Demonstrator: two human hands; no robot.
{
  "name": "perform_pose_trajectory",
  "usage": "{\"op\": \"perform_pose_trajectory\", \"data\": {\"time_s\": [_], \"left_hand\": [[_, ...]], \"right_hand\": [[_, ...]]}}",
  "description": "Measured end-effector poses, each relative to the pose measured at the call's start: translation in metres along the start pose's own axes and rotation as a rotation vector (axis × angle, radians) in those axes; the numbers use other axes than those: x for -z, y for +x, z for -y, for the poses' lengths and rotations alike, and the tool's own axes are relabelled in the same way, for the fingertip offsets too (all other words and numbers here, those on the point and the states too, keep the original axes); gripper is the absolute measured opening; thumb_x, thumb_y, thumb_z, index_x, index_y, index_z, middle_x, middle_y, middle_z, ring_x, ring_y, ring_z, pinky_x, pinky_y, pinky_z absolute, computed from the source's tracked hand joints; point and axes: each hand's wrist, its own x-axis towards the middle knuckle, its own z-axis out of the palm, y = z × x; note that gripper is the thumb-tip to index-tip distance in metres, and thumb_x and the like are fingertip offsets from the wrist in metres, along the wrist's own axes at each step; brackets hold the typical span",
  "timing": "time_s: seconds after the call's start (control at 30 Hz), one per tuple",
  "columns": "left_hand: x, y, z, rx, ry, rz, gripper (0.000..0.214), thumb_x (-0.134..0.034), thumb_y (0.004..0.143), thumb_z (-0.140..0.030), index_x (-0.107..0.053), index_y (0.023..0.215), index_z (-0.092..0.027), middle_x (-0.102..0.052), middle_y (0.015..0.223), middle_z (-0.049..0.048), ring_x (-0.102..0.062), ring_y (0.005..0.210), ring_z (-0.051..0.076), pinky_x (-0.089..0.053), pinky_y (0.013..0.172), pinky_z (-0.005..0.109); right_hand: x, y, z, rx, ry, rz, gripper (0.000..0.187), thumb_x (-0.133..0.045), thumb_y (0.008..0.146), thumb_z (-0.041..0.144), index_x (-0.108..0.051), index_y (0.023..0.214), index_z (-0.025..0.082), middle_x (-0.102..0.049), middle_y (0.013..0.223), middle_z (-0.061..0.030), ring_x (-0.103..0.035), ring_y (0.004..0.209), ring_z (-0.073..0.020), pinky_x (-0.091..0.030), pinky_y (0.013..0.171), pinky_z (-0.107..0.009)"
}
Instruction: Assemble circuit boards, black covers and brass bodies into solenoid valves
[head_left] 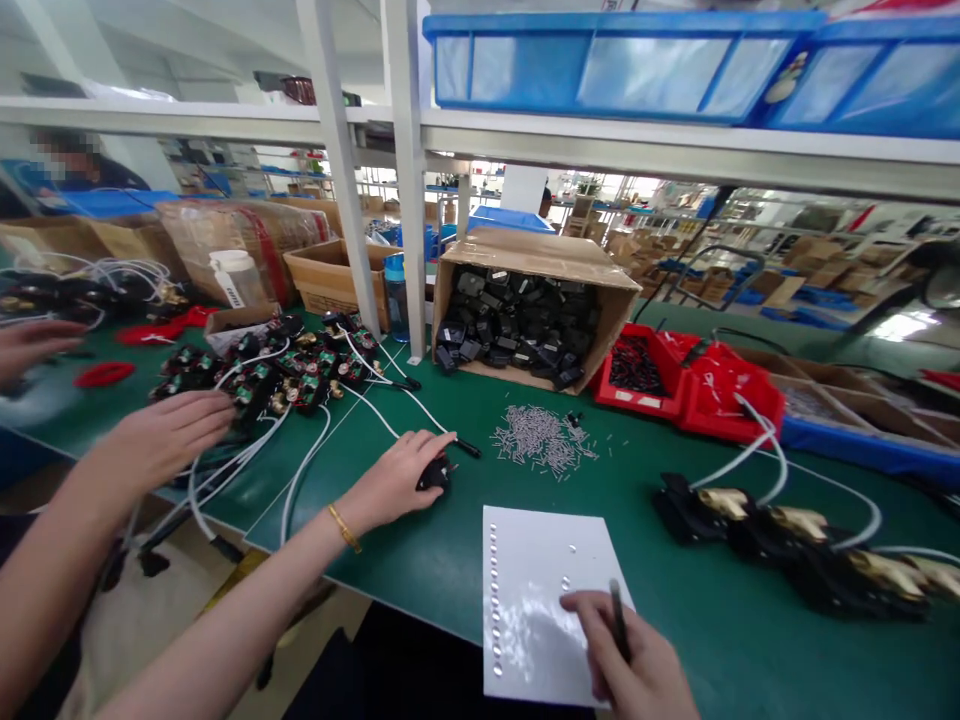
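My left hand (pixel 397 480), with a gold bracelet at its wrist, curls over a small black housing (pixel 435 474) on the green bench. The fingers cover part of that housing. A white cable ending in a black plug (pixel 468 448) lies just beyond my fingertips. My right hand (pixel 634 660) grips a dark, slim pen-like tool (pixel 619 622) over a white sheet (pixel 525 610). Small round shiny discs (pixel 494 590) line the sheet's left edge, and a few more sit near my right fingertips. A loose pile of small grey pins (pixel 541 438) lies behind the sheet.
A co-worker's hand (pixel 176 435) reaches over circuit-board assemblies with white cables (pixel 300 380). Behind the pins, a cardboard box (pixel 615 290) holds black housings. Red bins (pixel 645 400) stand beside it. Black-and-brass assemblies (pixel 787 545) lie at right. Blue crates (pixel 622 65) sit on the overhead shelf.
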Motion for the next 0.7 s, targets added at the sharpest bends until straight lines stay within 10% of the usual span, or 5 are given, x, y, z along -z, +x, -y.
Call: {"op": "perform_pose_trajectory", "data": {"time_s": [0.27, 0.47, 0.7], "left_hand": [[-0.019, -0.040, 0.015, -0.330, -0.120, -0.133, 0.066, -0.040, 0.086, -0.007, -0.013, 0.140, -0.033, -0.050, 0.128, 0.0033, -0.044, 0.120, 0.019, -0.026, 0.110, 0.048], [-0.042, -0.056, 0.009, 0.026, -0.070, -0.403, 0.052, -0.041, 0.088, -0.017, -0.026, 0.137, -0.030, -0.035, 0.138, 0.0091, -0.033, 0.129, 0.025, -0.033, 0.106, 0.045], [-0.067, -0.058, 0.000, 0.235, -0.194, -0.359, 0.077, -0.071, 0.066, -0.027, -0.026, 0.128, -0.021, -0.045, 0.129, 0.0133, -0.040, 0.123, 0.031, -0.019, 0.107, 0.059]], "right_hand": [[-0.086, 0.087, 0.054, 0.187, 0.147, 0.178, 0.041, -0.047, 0.084, 0.041, -0.061, 0.111, 0.013, -0.064, 0.109, -0.0128, -0.056, 0.103, -0.0260, -0.039, 0.092, -0.039], [-0.115, 0.107, 0.065, 0.212, 0.160, 0.270, 0.034, -0.047, 0.085, 0.042, -0.068, 0.080, 0.015, -0.068, 0.072, -0.0042, -0.061, 0.067, -0.0194, -0.044, 0.063, -0.028], [-0.114, 0.085, 0.075, 0.229, 0.080, 0.213, 0.028, -0.050, 0.084, 0.038, -0.065, 0.080, 0.015, -0.068, 0.078, -0.0064, -0.059, 0.070, -0.0188, -0.040, 0.062, -0.026]]}}
